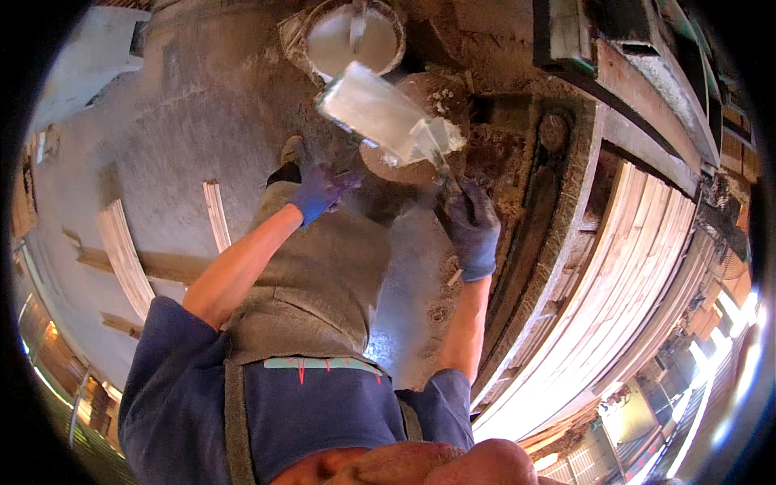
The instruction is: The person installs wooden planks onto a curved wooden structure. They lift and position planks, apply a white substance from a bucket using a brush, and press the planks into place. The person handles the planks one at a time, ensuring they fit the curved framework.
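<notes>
My right hand, in a blue glove, grips the handle of a trowel-like tool with pale paste on its blade. The blade end meets a pale, rectangular, block-like thing, smeared by motion; what supports it I cannot tell. Beneath them is a round brown surface with white crumbs beyond it. My left hand, also gloved, is held out in front of my apron with its fingers apart and nothing in it. Beyond the block stands a bucket of whitish slurry with a handle sticking up in it.
Along my right runs a long brown bench edge, with stacked pale boards beyond it. Wooden strips lie on the left over the grey floor. My foot shows past the apron.
</notes>
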Available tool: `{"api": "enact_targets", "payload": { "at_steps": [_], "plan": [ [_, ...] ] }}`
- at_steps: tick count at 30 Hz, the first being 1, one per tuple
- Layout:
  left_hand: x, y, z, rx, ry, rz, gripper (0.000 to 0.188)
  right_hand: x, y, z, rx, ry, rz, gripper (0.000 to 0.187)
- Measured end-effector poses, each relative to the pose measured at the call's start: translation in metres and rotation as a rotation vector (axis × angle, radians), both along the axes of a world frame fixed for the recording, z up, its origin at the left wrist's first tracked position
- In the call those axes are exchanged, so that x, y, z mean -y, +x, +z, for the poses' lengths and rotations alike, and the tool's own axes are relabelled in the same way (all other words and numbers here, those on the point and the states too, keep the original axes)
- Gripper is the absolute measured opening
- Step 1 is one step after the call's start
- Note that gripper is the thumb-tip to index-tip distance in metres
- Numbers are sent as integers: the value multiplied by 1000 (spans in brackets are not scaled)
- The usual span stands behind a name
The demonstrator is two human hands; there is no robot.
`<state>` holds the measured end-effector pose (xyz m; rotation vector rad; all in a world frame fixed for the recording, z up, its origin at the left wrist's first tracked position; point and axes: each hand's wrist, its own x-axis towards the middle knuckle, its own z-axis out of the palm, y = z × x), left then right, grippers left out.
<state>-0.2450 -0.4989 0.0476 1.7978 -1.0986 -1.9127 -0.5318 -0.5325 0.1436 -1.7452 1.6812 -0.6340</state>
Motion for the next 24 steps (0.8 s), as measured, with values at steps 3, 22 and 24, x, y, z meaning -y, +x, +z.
{"api": "enact_targets", "payload": {
  "at_steps": [3,22,24],
  "plan": [
    [4,-7,-8,-110,-135,53,34,-2,35,23,-406,-105,352,35],
    [49,62,12,-483,194,497,40,47,-5,-130,-576,466,335,43],
    [43,66,6,-417,195,464,42,52,-16,-176,-629,384,554,39]
  ]
}}
